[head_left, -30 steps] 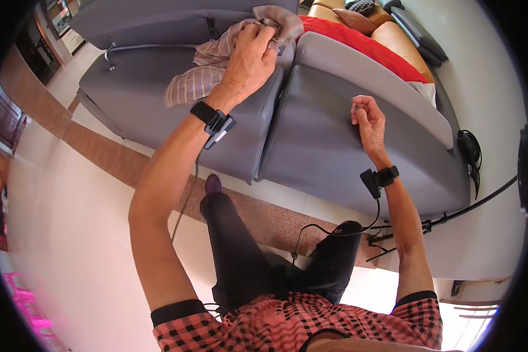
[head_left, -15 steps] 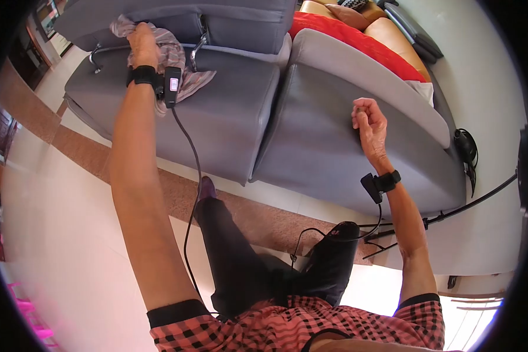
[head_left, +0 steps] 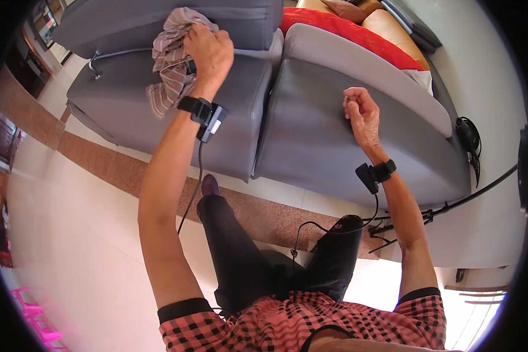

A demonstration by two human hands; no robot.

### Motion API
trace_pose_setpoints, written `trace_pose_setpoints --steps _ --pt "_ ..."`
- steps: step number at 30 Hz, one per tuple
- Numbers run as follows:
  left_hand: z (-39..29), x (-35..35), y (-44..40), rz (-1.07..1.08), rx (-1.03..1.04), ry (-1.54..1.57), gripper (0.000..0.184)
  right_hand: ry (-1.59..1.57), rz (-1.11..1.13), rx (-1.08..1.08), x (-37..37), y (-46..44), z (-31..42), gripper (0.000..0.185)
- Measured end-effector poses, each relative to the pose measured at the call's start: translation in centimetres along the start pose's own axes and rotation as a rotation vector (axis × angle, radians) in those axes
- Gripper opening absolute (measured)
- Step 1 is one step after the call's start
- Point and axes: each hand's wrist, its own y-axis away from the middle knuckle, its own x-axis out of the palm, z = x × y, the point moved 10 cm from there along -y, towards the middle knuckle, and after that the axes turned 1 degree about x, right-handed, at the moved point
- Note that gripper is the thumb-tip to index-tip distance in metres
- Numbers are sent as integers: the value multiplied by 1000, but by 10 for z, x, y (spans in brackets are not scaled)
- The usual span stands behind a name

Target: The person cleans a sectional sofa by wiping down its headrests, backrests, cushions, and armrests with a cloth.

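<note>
My left hand (head_left: pixel 211 56) is closed on a striped cloth (head_left: pixel 169 56), which is bunched up against the grey sofa (head_left: pixel 123 88) where its seat meets the backrest. One end of the cloth trails down over the seat toward me. Above the other grey seat section (head_left: pixel 328 135), my right hand (head_left: pixel 364 117) has its fingers curled together. A small dark spot shows at its fingertips, too small to name. Both wrists wear black straps with small devices, the left device (head_left: pixel 212 123) and the right device (head_left: pixel 368 178), each with a cable.
A metal bracket (head_left: pixel 94 64) stands at the sofa's left end. Behind the right section lie a red cloth (head_left: pixel 334 32) and tan cushions (head_left: pixel 390 35). Black stand legs (head_left: pixel 446 209) and a black hand-held appliance (head_left: pixel 468 141) are at the right. Cables hang near my legs.
My left hand has moved right along the backrest with the cloth, now covering the second metal bracket's place. My right hand has shifted slightly up and left, still curled.
</note>
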Motion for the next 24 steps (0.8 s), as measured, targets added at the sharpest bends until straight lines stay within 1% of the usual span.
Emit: trace_pose_setpoints --steps 1,2,5,6,9,10,13,15,17,19,20,22,23,24 --pt "-14 0 8 -34 110 -40 34 -3 3 1 0 0 0 19" --pt "-18 1 13 -56 129 -41 30 -7 7 1 1 0 0 19" --pt "-29 8 24 112 176 29 30 -17 14 -12 2 1 2 19" --pt "-31 14 31 240 189 -65 32 -7 19 -9 3 0 2 18" --pt "-25 16 47 283 415 -89 30 8 19 -9 1 0 4 17" --pt "-18 19 39 444 327 -70 30 -2 15 -13 1 0 5 17" --pt "-12 -29 6 299 78 310 26 -47 21 -15 1 1 2 17" --pt "12 -71 -21 98 -81 401 26 -55 35 -22 4 1 3 18" --pt "88 -80 -45 -28 -228 357 33 -40 49 -38 5 0 5 18" --pt "195 -71 -65 -130 -379 238 46 -23 34 -26 5 0 4 18" --pt "217 -60 -65 -99 -468 222 50 -13 24 -19 4 0 3 18" --pt "236 -47 -56 -34 -646 188 56 0 17 -12 4 0 2 18" --pt "237 -37 -53 61 -636 76 59 8 14 -9 3 -1 1 18" --pt "222 -33 -44 158 -624 -35 62 17 16 -10 4 -2 4 18"
